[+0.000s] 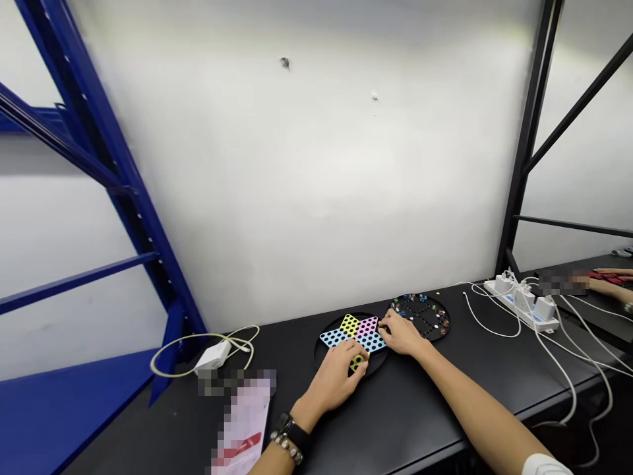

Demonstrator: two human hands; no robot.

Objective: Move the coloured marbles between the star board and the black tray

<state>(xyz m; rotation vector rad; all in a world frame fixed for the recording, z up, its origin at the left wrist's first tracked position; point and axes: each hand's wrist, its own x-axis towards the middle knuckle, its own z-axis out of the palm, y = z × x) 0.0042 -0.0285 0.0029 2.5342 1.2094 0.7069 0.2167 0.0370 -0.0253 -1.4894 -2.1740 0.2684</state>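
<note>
A star-shaped Chinese checkers board (pixel 349 323) with yellow, pink and light blue sections and dark holes lies in a round black tray (pixel 321 359). My left hand (pixel 339 371) is curled over its near yellow point, fingers and thumb on either side. On the right edge, by the pink and blue points, my right hand (pixel 401 333) grips with fingers bent. Behind that hand stands a second round black tray (pixel 448 305) with several coloured marbles around its rim; the hand covers part of it. My left wrist carries a dark watch and a beaded bracelet.
A white power strip (pixel 531 310) with plugs and trailing cables lies on the black table (pixel 395 409) at right. A white adapter (pixel 212 356) with a looped cable and a partly blurred pink package (pixel 244 422) are left. Another person's hands (pixel 606 284) show far right.
</note>
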